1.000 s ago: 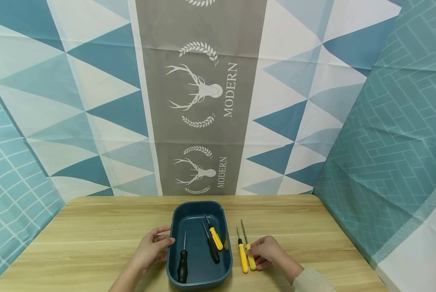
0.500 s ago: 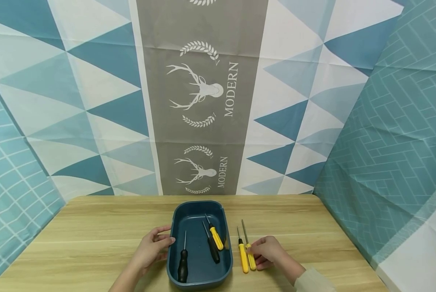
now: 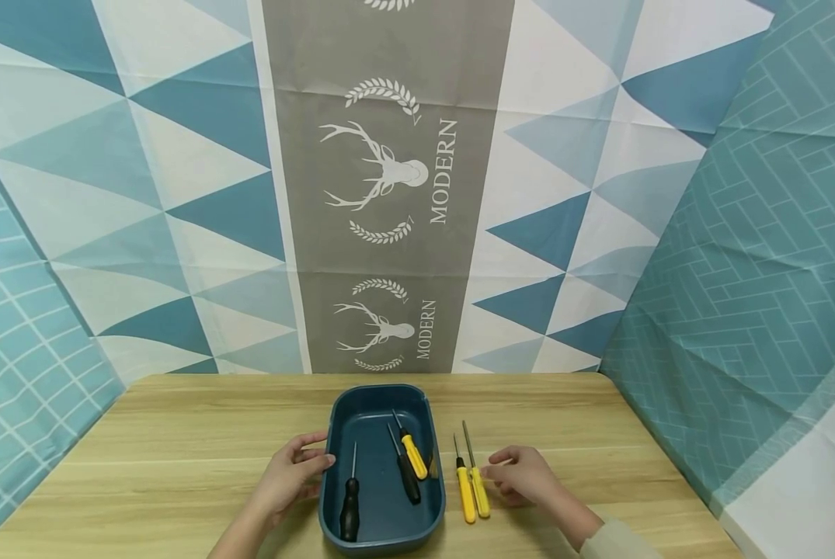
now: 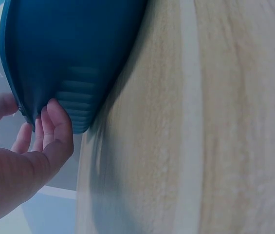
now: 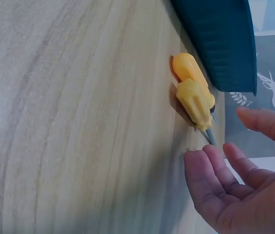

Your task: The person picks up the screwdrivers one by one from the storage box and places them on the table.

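Note:
My left hand (image 3: 288,477) holds the near-left side of a dark blue plastic bin (image 3: 380,546), thumb at its rim and fingers against the outer wall (image 4: 79,53). Inside lie a black-handled screwdriver (image 3: 350,508) on the left, and another black-handled screwdriver (image 3: 408,475) beside a yellow-handled one (image 3: 414,456) on the right. On the table right of the bin, two yellow-handled screwdrivers (image 3: 465,495) (image 3: 480,492) lie side by side, tips pointing away. My right hand (image 3: 522,475) is just right of them, fingers loosely bent with nothing held; the right wrist view shows a gap from the handles (image 5: 195,105).
The wood-grain table (image 3: 200,450) reaches back to a patterned cloth wall (image 3: 389,326). Tiled-pattern cloths (image 3: 739,326) stand along both sides. The bin sits at the table's middle, its raised walls between the two hands.
My right hand has let go of the right-hand yellow screwdriver and drawn back slightly to the right. The screwdriver stays on the table. My left hand and the bin have not moved.

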{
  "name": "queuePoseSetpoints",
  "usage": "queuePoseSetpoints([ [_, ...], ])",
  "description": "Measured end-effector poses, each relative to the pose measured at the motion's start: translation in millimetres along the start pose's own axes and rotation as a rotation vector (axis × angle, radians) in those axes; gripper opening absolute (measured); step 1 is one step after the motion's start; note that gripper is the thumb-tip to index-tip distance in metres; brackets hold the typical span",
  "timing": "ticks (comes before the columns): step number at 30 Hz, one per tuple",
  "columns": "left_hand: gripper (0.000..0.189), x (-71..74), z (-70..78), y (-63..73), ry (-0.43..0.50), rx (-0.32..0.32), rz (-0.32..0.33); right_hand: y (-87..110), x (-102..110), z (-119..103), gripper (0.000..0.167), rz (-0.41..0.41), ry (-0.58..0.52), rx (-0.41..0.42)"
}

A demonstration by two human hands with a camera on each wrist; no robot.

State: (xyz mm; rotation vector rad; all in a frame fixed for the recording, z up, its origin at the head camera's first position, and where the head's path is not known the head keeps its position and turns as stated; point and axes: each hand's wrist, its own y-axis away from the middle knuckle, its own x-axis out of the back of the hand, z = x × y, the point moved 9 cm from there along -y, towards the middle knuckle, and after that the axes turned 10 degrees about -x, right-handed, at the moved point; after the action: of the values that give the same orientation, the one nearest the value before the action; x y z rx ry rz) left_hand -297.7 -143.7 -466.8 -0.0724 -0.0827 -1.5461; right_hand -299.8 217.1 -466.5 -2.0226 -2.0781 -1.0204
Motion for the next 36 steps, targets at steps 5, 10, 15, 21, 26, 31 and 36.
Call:
queuePoseSetpoints([
  [5, 0.050, -0.3, 0.6, 0.2, -0.004, 0.001, 0.001, 2.2, 6, -2, 0.047, 0.006, -0.027, 0.008],
  [10, 0.050, -0.3, -0.3, -0.6, -0.004, 0.000, 0.001, 5.8, 8, -6, 0.051, -0.008, -0.074, -0.004],
  [15, 0.051, -0.2, -0.5, -0.6, 0.001, 0.000, 0.001, 10.5, 9, -12, 0.054, -0.018, -0.111, -0.009],
  [21, 0.050, -0.4, -0.3, -0.2, 0.004, 0.003, -0.001, 16.3, 8, -18, 0.058, -0.063, -0.147, 0.021],
  [26, 0.051, -0.4, -0.9, -0.5, 0.003, 0.005, -0.004, 21.5, 6, -25, 0.061, -0.097, -0.171, 0.051],
  [31, 0.051, -0.5, -2.0, -1.5, 0.003, 0.004, -0.006, 24.2, 3, -32, 0.062, -0.128, -0.205, 0.102],
  [36, 0.050, -0.6, -3.0, -2.1, 0.004, 0.003, -0.006, 26.5, 2, -37, 0.059, -0.131, -0.213, 0.126],
])
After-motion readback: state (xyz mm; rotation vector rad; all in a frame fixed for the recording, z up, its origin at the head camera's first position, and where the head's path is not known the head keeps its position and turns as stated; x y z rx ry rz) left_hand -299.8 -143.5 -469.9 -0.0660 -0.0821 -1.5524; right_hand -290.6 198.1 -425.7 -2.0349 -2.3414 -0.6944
